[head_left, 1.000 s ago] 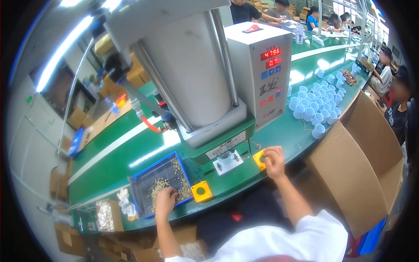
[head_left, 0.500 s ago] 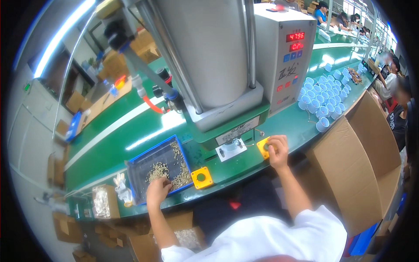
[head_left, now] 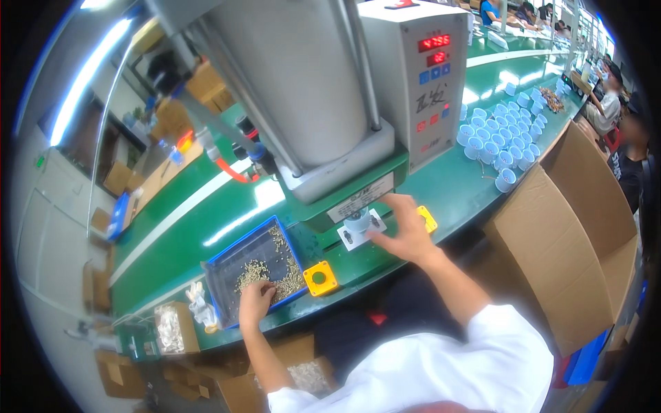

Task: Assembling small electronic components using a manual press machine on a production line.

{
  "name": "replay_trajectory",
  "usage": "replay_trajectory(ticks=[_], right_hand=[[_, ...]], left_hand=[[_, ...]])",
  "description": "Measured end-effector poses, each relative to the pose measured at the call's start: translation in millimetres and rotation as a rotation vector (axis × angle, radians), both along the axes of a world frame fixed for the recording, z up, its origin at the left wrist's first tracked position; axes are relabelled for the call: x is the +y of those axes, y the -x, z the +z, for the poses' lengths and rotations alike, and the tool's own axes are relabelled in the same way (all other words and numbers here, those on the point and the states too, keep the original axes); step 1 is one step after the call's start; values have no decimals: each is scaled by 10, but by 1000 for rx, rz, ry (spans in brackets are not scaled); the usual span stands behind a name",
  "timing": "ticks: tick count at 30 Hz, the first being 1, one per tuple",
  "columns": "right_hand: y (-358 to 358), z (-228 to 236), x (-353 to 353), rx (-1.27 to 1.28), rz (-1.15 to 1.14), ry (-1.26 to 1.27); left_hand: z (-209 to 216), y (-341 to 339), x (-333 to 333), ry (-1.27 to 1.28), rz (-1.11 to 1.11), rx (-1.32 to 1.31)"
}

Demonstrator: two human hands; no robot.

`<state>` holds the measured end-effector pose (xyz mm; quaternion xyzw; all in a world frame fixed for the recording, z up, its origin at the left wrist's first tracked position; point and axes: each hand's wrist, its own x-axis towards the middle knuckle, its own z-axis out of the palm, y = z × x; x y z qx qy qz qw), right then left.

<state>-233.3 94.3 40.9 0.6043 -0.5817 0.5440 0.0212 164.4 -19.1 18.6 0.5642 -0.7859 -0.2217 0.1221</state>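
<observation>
Head view shows the person seated at a green bench [head_left: 206, 227] in front of a tall grey press [head_left: 303, 89] with a control box [head_left: 420, 76] beside it. The left hand [head_left: 256, 301] rests in a blue tray [head_left: 251, 272] of small brass-coloured parts [head_left: 272, 272], fingers curled down among them; whether its grip has closed on a part cannot be told, since the fingertips are hidden. The right hand [head_left: 406, 234] reaches to the small pale blue cup [head_left: 357, 221] sitting on the white fixture plate [head_left: 358, 230] under the press, fingers spread and open, touching or just beside the cup, holding nothing firmly that can be seen. A yellow button box [head_left: 321, 278] sits between the hands, another [head_left: 427, 219] just behind the right hand. More pale cups [head_left: 502, 138] stand in a cluster well off to the right, near a cardboard box [head_left: 571, 234]. To do this well, I judge the cup should be seated square on the plate and both hands drawn clear of the ram.
</observation>
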Motion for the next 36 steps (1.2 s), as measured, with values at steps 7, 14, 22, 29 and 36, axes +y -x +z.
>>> replay_trajectory(ticks=[7,14,22,29,36], right_hand=[[-42,11,-178,-144,116,12],[1614,-334,-953,-343,-297,112],[2751,-1088,-2099,372,-490,-591],[3238,-243,-872,589,-925,-713],[3469,-502,-712,699,-890,-510]], left_hand=[[-318,56,-85,279,-100,108],[-419,60,-89,269,60,167],[-423,29,-133,404,33,131],[-334,68,-33,291,156,184],[-340,75,-40,319,90,173]])
